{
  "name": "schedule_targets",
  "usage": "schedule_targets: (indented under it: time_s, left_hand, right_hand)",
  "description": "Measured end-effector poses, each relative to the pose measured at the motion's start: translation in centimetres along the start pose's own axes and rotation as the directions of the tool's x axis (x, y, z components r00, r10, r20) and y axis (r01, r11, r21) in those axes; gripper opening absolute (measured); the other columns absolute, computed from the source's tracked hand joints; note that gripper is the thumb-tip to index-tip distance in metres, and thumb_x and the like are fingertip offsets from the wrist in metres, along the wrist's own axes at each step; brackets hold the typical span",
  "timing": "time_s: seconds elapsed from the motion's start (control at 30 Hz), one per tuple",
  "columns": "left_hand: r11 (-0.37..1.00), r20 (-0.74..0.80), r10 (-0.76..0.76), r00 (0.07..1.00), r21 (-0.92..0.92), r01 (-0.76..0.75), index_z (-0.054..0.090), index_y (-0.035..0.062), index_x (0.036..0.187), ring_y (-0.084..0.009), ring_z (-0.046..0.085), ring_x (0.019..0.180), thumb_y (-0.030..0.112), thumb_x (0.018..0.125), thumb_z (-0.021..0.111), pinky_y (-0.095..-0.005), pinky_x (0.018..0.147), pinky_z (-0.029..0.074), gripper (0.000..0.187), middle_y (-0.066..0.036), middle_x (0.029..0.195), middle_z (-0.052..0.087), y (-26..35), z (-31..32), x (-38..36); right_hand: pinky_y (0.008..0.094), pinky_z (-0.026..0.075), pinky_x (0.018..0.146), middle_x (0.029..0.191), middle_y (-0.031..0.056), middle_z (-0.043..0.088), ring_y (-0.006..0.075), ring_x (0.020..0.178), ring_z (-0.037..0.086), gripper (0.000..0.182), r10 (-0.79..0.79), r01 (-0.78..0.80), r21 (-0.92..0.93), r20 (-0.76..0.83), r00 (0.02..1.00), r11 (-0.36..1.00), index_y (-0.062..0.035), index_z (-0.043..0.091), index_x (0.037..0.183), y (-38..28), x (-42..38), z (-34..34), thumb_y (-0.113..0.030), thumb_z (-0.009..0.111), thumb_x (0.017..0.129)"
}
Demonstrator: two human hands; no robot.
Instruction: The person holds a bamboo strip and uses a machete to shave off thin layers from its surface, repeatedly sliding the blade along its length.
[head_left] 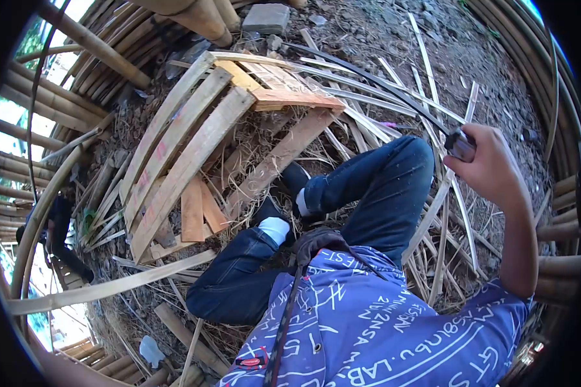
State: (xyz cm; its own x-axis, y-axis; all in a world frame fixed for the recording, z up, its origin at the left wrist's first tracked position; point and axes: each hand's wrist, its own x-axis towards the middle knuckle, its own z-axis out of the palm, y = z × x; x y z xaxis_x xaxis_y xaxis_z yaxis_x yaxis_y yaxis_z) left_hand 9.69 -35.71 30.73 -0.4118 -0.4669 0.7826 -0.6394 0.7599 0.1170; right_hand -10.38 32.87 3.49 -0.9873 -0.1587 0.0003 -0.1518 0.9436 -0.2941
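Observation:
My right hand (487, 161) is at the right, fingers wrapped round the handle of a long, dark, narrow blade (387, 84), which reaches up and left over the pale strips. My left hand is out of view; only part of a forearm (71, 371) shows at the lower left edge. A long pale bamboo strip (119, 282) runs from the left edge to my bent knee. In front of my feet, a slatted wooden crate (181, 148) lies tilted, with curly shavings in and around it.
Many split strips (458, 213) are strewn over the soil at the right. Bamboo poles (97, 45) stand at the upper left, with a grey block (266, 19) at the top. Another person (59, 232) is at the far left. A pale plastic scrap (152, 351) lies lower left.

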Motion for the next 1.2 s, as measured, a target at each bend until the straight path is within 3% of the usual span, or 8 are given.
schedule_targets:
  time_s: [0.17, 0.47, 0.53, 0.63, 0.67, 0.77, 1.03, 1.2]
  left_hand:
    - [0.995, 0.114, 0.033, 0.993, 0.085, -0.043, 0.052, 0.0117, 0.101, -0.0011, 0.028, 0.045, 0.034, 0.098, 0.046, -0.0200, 0.037, 0.023, 0.023, 0.007, 0.059, 0.035, 1.0, 0.8, -0.4]
    - [0.985, 0.521, -0.148, 0.841, 0.150, 0.081, 0.053, 0.0128, 0.102, -0.0015, 0.029, 0.045, 0.037, 0.097, 0.047, -0.0201, 0.037, 0.024, 0.025, 0.007, 0.060, 0.036, -2.2, 1.1, -7.3]
    - [0.957, 0.755, -0.278, 0.594, 0.169, 0.234, 0.053, 0.0131, 0.102, -0.0016, 0.029, 0.045, 0.038, 0.097, 0.047, -0.0201, 0.037, 0.024, 0.026, 0.007, 0.060, 0.036, -2.2, 1.6, -12.5]
    - [0.741, 0.909, -0.372, -0.189, 0.413, 0.530, 0.050, 0.0160, 0.100, -0.0060, 0.032, 0.041, 0.043, 0.094, 0.050, -0.0224, 0.037, 0.029, 0.028, 0.006, 0.057, 0.036, 1.4, 3.2, -22.1]
    - [0.707, 0.879, -0.426, -0.214, 0.471, 0.527, 0.050, 0.0139, 0.094, -0.0058, 0.032, 0.041, 0.041, 0.095, 0.050, -0.0223, 0.037, 0.029, 0.027, 0.006, 0.056, 0.036, 4.2, 3.0, -26.0]
    - [0.745, 0.794, 0.105, -0.598, 0.336, 0.576, 0.051, 0.0083, 0.083, -0.0041, 0.030, 0.045, 0.035, 0.097, 0.048, -0.0203, 0.041, 0.024, 0.030, 0.007, 0.057, 0.033, 13.8, 4.1, -32.0]
    - [0.696, 0.577, 0.625, -0.525, -0.107, 0.710, 0.049, 0.0104, 0.077, -0.0027, 0.030, 0.048, 0.036, 0.099, 0.047, -0.0200, 0.044, 0.023, 0.034, 0.009, 0.058, 0.034, 32.0, 12.9, -37.8]
    - [0.726, 0.474, 0.599, -0.646, 0.018, 0.687, 0.045, 0.0080, 0.071, -0.0049, 0.029, 0.040, 0.045, 0.098, 0.047, -0.0203, 0.039, 0.024, 0.045, 0.007, 0.051, 0.029, 40.1, 14.8, -40.4]
  right_hand:
    - [0.0414, 0.044, 0.077, 0.083, 0.0211, 0.061, 0.0373, 0.088, 0.058, 0.034, 0.132, -0.143, 0.047, 0.185, 0.974, 0.989, 0.0021, 0.062, 0.091, -0.3, 1.1, 0.4, -0.020, 0.077, 0.069]
    - [0.0398, 0.044, 0.071, 0.075, 0.0183, 0.059, 0.0334, 0.076, 0.058, 0.030, 0.107, -0.123, 0.135, 0.115, 0.988, 0.983, 0.0031, 0.062, 0.089, 3.7, 0.0, 4.0, -0.016, 0.074, 0.070]
    - [0.0385, 0.044, 0.063, 0.066, 0.0179, 0.057, 0.0334, 0.064, 0.057, 0.023, 0.074, -0.080, 0.165, 0.040, 0.996, 0.983, 0.0042, 0.060, 0.085, 4.3, -0.3, 4.6, -0.012, 0.069, 0.071]
    - [0.0361, 0.043, 0.061, 0.067, 0.0164, 0.057, 0.0287, 0.061, 0.056, 0.021, 0.110, -0.112, 0.281, 0.023, 0.994, 0.953, 0.0036, 0.060, 0.085, 5.1, -0.7, 5.2, -0.011, 0.068, 0.071]
    - [0.0335, 0.043, 0.058, 0.065, 0.0133, 0.058, 0.0203, 0.056, 0.053, 0.019, 0.103, -0.091, 0.334, -0.016, 0.995, 0.938, 0.0032, 0.061, 0.084, 5.3, -1.0, 5.7, -0.009, 0.068, 0.072]
    - [0.0316, 0.042, 0.056, 0.062, 0.0094, 0.058, 0.0124, 0.056, 0.050, 0.016, 0.146, -0.108, 0.434, -0.055, 0.988, 0.894, 0.0030, 0.061, 0.083, 5.2, -1.4, 6.4, -0.009, 0.068, 0.075]
    - [0.0228, 0.026, 0.048, 0.056, -0.0078, 0.039, 0.0027, 0.053, 0.033, 0.015, 0.243, -0.154, 0.721, -0.022, 0.970, 0.676, -0.0015, 0.060, 0.079, 3.9, -3.6, 6.3, -0.007, 0.073, 0.077]
    - [0.0213, 0.021, 0.047, 0.054, -0.0109, 0.033, 0.0012, 0.050, 0.028, 0.021, 0.279, -0.142, 0.830, -0.017, 0.960, 0.540, -0.0049, 0.059, 0.081, 3.1, -6.1, 7.1, -0.014, 0.077, 0.077]
